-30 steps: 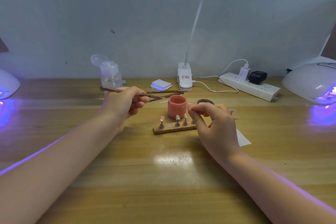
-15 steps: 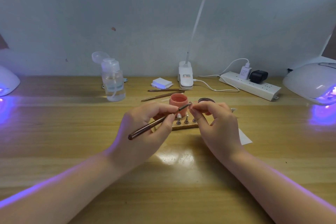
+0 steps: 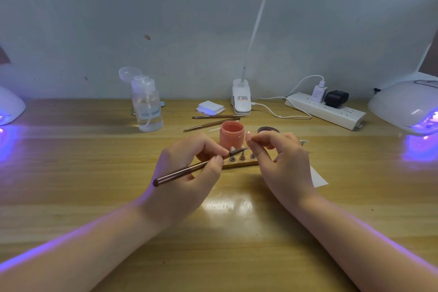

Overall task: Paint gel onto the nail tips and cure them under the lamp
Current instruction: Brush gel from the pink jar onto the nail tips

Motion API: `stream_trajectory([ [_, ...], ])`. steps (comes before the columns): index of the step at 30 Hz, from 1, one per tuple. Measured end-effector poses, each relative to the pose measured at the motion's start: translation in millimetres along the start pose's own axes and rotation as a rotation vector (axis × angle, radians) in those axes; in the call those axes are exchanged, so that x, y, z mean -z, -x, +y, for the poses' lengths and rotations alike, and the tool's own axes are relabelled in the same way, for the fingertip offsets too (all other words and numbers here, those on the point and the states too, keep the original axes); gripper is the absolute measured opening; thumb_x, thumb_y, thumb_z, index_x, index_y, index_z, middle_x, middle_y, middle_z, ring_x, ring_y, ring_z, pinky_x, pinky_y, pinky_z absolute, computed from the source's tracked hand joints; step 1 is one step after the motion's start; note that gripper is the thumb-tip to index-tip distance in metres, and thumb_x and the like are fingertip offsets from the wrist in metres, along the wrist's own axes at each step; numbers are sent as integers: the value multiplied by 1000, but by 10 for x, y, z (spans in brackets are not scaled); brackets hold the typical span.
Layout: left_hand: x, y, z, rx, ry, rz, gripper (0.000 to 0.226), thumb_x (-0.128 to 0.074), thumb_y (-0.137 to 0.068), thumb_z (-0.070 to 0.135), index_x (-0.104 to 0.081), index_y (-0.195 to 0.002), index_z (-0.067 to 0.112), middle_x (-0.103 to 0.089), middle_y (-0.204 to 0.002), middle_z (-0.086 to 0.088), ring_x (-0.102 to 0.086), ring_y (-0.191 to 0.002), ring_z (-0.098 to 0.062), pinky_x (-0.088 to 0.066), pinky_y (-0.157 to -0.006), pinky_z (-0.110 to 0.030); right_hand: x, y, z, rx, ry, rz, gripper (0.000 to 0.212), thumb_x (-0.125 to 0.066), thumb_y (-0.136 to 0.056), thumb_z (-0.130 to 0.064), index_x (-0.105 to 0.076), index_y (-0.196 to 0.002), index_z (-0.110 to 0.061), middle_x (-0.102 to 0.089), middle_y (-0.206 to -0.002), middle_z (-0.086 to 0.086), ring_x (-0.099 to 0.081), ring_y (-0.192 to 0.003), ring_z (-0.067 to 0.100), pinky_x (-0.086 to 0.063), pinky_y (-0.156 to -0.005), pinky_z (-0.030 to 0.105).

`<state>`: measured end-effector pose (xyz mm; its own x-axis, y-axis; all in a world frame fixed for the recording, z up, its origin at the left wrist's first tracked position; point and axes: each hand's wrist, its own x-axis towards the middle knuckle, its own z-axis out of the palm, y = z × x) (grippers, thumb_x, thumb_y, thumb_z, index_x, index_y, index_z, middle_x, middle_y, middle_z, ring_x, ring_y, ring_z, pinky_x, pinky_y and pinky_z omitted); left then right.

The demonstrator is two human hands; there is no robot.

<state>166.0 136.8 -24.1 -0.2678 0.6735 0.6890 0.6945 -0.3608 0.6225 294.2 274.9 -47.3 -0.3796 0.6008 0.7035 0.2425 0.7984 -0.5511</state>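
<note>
My left hand [image 3: 187,168] grips a thin brown gel brush [image 3: 187,171] like a pen, its tip pointing right toward my right hand [image 3: 282,159]. My right hand pinches a small pink nail tip [image 3: 248,136] between thumb and fingers, just above the brush tip. An open pink gel jar [image 3: 231,135] stands right behind both hands, its dark lid [image 3: 267,130] beside it. A wooden holder strip [image 3: 239,163] with small metal stands lies under my fingers. A white curing lamp [image 3: 407,106] glows violet at the far right.
A second lamp [image 3: 9,106] glows at the left edge. A clear pump bottle [image 3: 147,106] stands back left. Two spare brushes [image 3: 213,121], a white pad stack [image 3: 209,107], a clip desk lamp base [image 3: 241,99] and a power strip [image 3: 324,110] line the back. White paper [image 3: 317,178] lies beside my right wrist.
My left hand swung the brush from beside the jar down and right, bringing its tip up to the nail tip in my right hand. My right hand stayed almost still.
</note>
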Motion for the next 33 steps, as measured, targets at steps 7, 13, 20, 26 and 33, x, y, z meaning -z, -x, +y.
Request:
stream_trajectory([
  [7, -46, -6, -10, 31, -45, -2, 12, -60, -86, 22, -68, -94, 20, -66, -84, 13, -62, -82, -8, -46, -72, -17, 11, 5, -20, 4, -4, -2, 9, -72, -84, -14, -74, -93, -14, -62, -80, -6, -58, -86, 20, -48, -73, 43],
  [13, -34, -1, 4, 48, -29, 53, 11, -55, -88, 31, -64, -94, 29, -68, -85, 18, -62, -87, -13, -46, -75, -20, 17, 2, -31, -7, -26, -13, 10, -71, -85, -17, -74, -94, -15, -64, -82, -6, -57, -87, 18, -48, -75, 44],
  [20, -33, 31, -18, 50, -18, 34, 20, -51, -83, 33, -66, -90, 22, -67, -84, 8, -63, -87, -18, -49, -76, -33, 15, 1, -32, -3, -14, -1, 10, -72, -84, -14, -74, -94, -16, -59, -78, -11, -56, -85, 17, -47, -74, 39],
  [26, -67, 18, -29, 99, -27, 7, 13, -58, -86, 30, -67, -94, 26, -66, -86, 14, -61, -89, -13, -46, -77, -27, 14, -1, -33, 2, -6, 5, 9, -73, -83, -14, -75, -92, -16, -56, -77, -14, -57, -85, 19, -47, -72, 38],
  [33, -66, 20, -22, 120, 32, 36, 13, -58, -88, 29, -66, -98, 28, -68, -88, 13, -64, -90, -14, -50, -77, -26, 15, -9, -34, -1, 0, -5, 9, -72, -84, -16, -75, -93, -15, -56, -77, -15, -56, -87, 18, -45, -72, 35],
])
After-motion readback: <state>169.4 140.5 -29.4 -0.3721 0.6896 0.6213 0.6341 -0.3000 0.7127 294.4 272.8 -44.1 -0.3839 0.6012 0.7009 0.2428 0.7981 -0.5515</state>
